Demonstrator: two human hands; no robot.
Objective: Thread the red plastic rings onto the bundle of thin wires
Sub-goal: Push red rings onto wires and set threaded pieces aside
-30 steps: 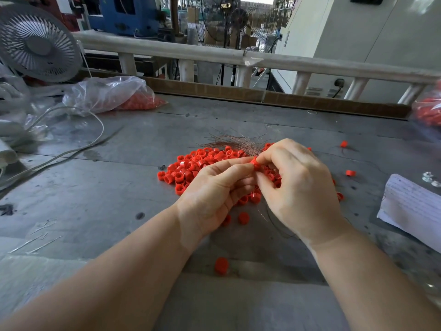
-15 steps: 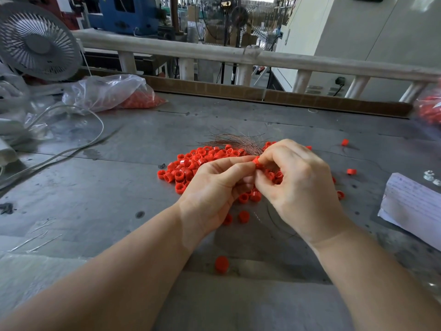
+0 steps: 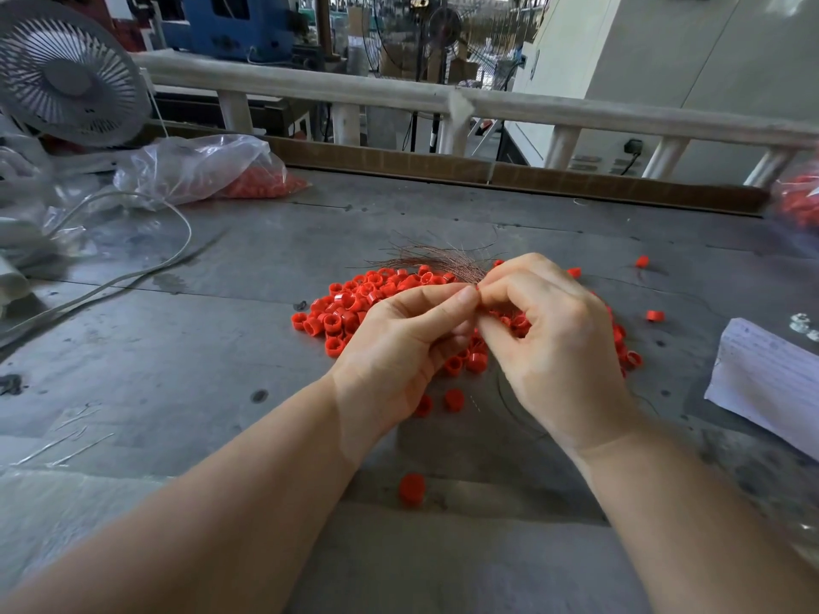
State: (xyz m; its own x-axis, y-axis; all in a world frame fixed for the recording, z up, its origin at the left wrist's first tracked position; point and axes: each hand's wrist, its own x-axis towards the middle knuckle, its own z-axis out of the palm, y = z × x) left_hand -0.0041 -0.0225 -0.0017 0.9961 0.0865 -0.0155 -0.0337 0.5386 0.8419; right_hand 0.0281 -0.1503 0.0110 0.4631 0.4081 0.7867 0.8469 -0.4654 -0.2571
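Observation:
A pile of small red plastic rings (image 3: 354,305) lies on the grey table (image 3: 177,347), partly hidden under my hands. Above the pile, a bundle of thin coppery wires (image 3: 438,258) fans out to the far left. My left hand (image 3: 407,343) and my right hand (image 3: 549,334) meet fingertip to fingertip at the near end of the bundle. Both pinch the wires there. Whether a ring sits between the fingertips is hidden. A few red rings lie inside my right hand's curled fingers.
Loose rings (image 3: 412,488) lie near the front and to the right. A plastic bag of red rings (image 3: 212,170) and a fan (image 3: 66,73) stand at the back left, with a white cable (image 3: 133,277). A paper sheet (image 3: 766,374) lies at the right.
The red ring seen earlier between my fingertips is no longer visible. My fingertips have closed together on the wire end, and my right hand's fingers have opened a little.

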